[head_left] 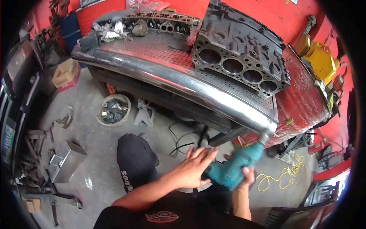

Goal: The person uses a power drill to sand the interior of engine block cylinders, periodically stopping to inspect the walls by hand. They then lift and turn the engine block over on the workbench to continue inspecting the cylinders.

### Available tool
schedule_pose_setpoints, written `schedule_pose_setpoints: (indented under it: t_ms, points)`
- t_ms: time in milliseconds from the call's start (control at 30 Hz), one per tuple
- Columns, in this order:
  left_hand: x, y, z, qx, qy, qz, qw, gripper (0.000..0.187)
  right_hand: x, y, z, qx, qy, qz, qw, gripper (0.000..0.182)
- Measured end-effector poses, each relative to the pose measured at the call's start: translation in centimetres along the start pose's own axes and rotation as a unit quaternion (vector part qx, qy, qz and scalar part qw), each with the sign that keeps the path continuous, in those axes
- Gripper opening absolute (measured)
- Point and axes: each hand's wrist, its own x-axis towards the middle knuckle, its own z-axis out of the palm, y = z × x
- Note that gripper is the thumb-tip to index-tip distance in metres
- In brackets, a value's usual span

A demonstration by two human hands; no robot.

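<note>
A teal power drill (237, 165) is in front of my body, tilted with its metal chuck up and to the right, near the bench's chrome edge. My right hand (246, 179) is closed around the drill's body, the thumb on its near side and the other fingers mostly hidden behind it. Beside the drill's handle end, my left hand (195, 165) has its fingers stretched out and somewhat apart. Its fingertips point away from me. Whether that palm touches the handle is hard to make out.
An engine block (240, 57) and a cylinder head (164, 23) rest on the perforated bench with its chrome edge (171, 84). Below are a basket (114, 110), a jack stand (145, 113) and a black cable (177, 147). Yellow cord (284, 175) lies right; a metal box (66, 162) stands left.
</note>
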Motion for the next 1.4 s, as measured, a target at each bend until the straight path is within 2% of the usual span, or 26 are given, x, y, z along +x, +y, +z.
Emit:
schedule_pose_setpoints:
  t_ms: [67,133,200,267,367,500,600,733,767,867,1000,1033,1067,1200,1233,1333,1400]
  points:
    - [2.3,-1.4,-1.0,-0.159,0.011,0.013,0.987,0.105,-2.9,-1.0,-2.8,0.011,0.075,-0.065,0.995,0.082]
    - [7.4,-2.0,-2.5,-0.273,0.130,0.020,0.953,0.096,-5.3,-2.1,-6.2,0.018,0.134,-0.112,0.984,0.081]
    - [13.9,-3.6,-3.8,-0.465,0.123,0.020,0.876,0.091,-7.0,-1.7,-10.3,0.068,0.144,-0.098,0.982,0.077]
    - [19.6,-4.4,-5.0,-0.674,0.115,0.023,0.730,0.095,-7.6,-0.3,-12.5,0.113,0.178,-0.157,0.965,0.066]
    - [24.9,-5.2,-4.9,-0.759,0.093,0.059,0.641,0.103,-8.7,2.2,-16.3,0.084,0.227,-0.170,0.955,0.061]
    - [25.6,-4.7,-4.7,-0.768,0.105,0.095,0.624,0.102,-8.5,1.6,-15.3,0.065,0.286,-0.157,0.943,0.057]
    - [25.6,-4.5,-3.2,-0.686,0.152,0.095,0.705,0.098,-8.8,1.2,-16.6,0.007,0.377,-0.133,0.917,0.059]
    - [25.3,-4.2,-2.0,-0.531,0.243,0.057,0.810,0.092,-7.6,0.7,-15.2,-0.021,0.385,-0.110,0.916,0.061]
    - [25.0,-4.4,-2.2,-0.534,0.218,0.039,0.816,0.092,-7.5,0.5,-15.0,-0.035,0.400,-0.103,0.910,0.060]
    - [24.9,-5.3,-2.4,-0.585,0.188,0.050,0.787,0.091,-6.5,0.5,-13.9,-0.058,0.409,-0.091,0.906,0.061]
    - [26.2,-6.6,-2.7,-0.834,0.082,0.186,0.512,0.095,-5.2,0.6,-13.1,-0.092,0.403,-0.099,0.905,0.062]
    - [26.1,-7.0,-2.8,-0.844,0.054,0.197,0.496,0.095,-5.1,0.5,-13.0,-0.095,0.383,-0.087,0.915,0.063]
    - [26.2,-6.8,-2.2,-0.826,0.071,0.211,0.518,0.097,-4.8,0.4,-13.0,-0.095,0.363,-0.074,0.924,0.064]
    - [26.1,-5.4,-1.6,-0.648,0.220,0.149,0.714,0.099,-4.1,0.5,-12.4,-0.064,0.364,-0.064,0.927,0.068]
    - [25.9,-5.1,-1.5,-0.596,0.252,0.129,0.752,0.099,-3.9,0.5,-12.6,-0.063,0.291,-0.081,0.951,0.074]
    - [25.6,-4.4,-1.3,-0.477,0.275,0.051,0.833,0.100,-3.7,0.4,-12.1,-0.067,0.355,-0.055,0.931,0.077]
    - [24.7,-4.5,-1.6,-0.507,0.235,0.017,0.829,0.102,-3.7,0.4,-12.2,-0.078,0.335,-0.057,0.937,0.077]
